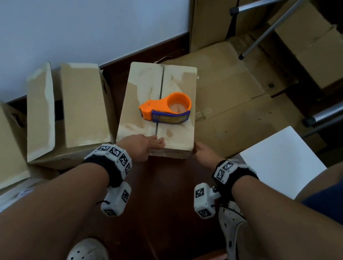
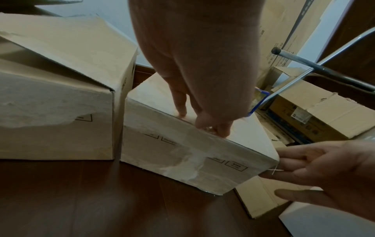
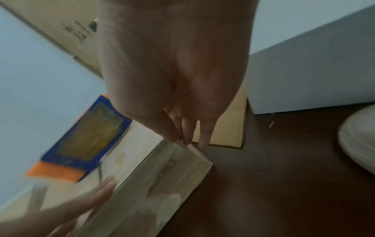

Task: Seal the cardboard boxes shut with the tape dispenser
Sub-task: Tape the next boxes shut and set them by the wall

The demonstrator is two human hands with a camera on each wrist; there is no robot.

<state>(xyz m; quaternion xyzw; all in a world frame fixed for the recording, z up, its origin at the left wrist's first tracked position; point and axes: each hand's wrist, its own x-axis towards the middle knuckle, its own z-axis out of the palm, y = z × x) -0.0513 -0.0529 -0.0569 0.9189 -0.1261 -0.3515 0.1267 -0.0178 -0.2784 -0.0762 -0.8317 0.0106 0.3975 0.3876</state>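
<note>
A closed cardboard box point(image 1: 144, 94) stands on the dark floor in front of me, its top seam untaped. An orange and blue tape dispenser point(image 1: 166, 107) lies on its top, near the seam. My left hand point(image 1: 143, 145) rests on the box's near top edge, its straight fingers point(image 2: 202, 121) pressing down over the seam. My right hand point(image 1: 205, 154) touches the box's near right corner point(image 2: 271, 158) with straight fingers point(image 3: 186, 134). In the right wrist view the dispenser point(image 3: 89, 136) appears blurred on the box top.
Three more cardboard boxes point(image 1: 80, 102) stand in a row to the left along the wall. Flattened cardboard point(image 1: 232, 108) lies to the right, with a white box point(image 1: 280, 160) on it. Metal tripod legs point(image 1: 269, 30) cross the back. My white shoes point(image 1: 239, 246) stand nearby.
</note>
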